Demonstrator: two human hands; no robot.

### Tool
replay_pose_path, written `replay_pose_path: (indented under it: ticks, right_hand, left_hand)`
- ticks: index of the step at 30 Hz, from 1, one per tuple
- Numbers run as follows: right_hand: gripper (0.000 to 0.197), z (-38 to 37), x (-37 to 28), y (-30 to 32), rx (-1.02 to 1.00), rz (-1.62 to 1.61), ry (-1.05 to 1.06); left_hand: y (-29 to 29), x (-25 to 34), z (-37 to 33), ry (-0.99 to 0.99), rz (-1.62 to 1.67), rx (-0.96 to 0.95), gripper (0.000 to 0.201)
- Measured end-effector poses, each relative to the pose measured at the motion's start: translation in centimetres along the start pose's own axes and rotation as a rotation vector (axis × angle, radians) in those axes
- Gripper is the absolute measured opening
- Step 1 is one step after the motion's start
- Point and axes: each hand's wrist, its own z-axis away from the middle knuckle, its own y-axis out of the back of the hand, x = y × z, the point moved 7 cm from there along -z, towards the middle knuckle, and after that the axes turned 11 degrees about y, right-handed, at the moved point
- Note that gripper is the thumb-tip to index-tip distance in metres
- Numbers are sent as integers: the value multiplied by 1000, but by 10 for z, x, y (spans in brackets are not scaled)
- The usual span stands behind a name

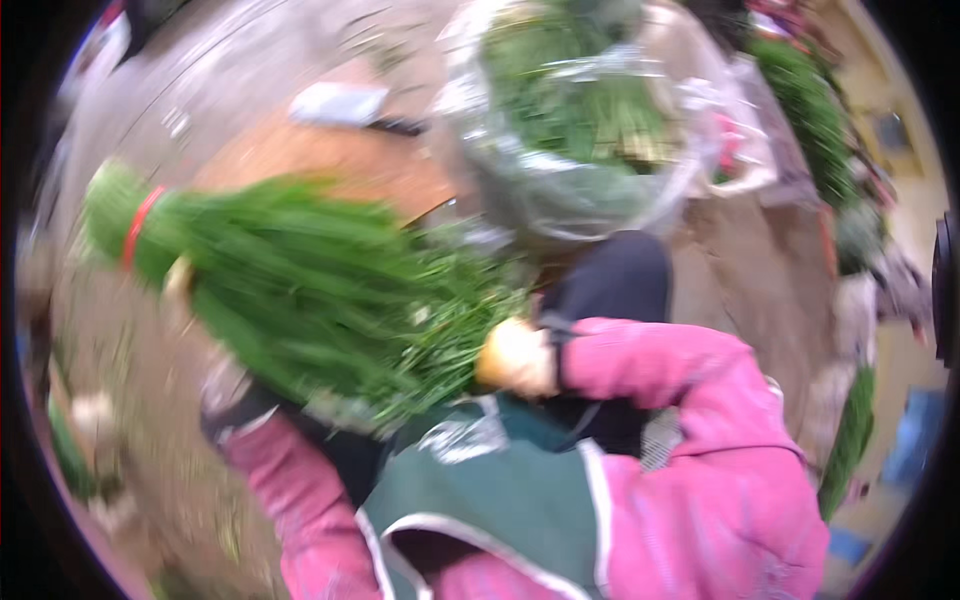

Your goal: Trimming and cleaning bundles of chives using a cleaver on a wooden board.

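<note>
A thick bundle of long flat green leaves (300, 265), like chives, lies slantwise over my lap. A red band (143, 226) circles its pale stem end at the left. My left hand (180, 295), blurred, is closed on the bundle beside that band. At the leaf-tip end is my right hand (518, 358), against some looser, thinner cut greens (460, 295). Its fingers are smeared, and something orange shows at them; whether it grips anything is unclear.
A cleaver (340, 104) with a dark handle rests on a round brown board (290, 150) ahead. Right of it stands a clear plastic bag (560, 185) full of greens. More green bunches (805, 110) line the far right. Scraps litter the floor.
</note>
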Motion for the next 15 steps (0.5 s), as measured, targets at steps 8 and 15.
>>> replay_pose_path:
  ticks: [8,15]
  right_hand:
    - [18,12,-2,166,844,-53,-34]
    - [19,104,17,213,1591,-121,42]
  left_hand:
    - [-4,86,40,71,18,145,52]
    - [-76,86,49,-531,8,149,35]
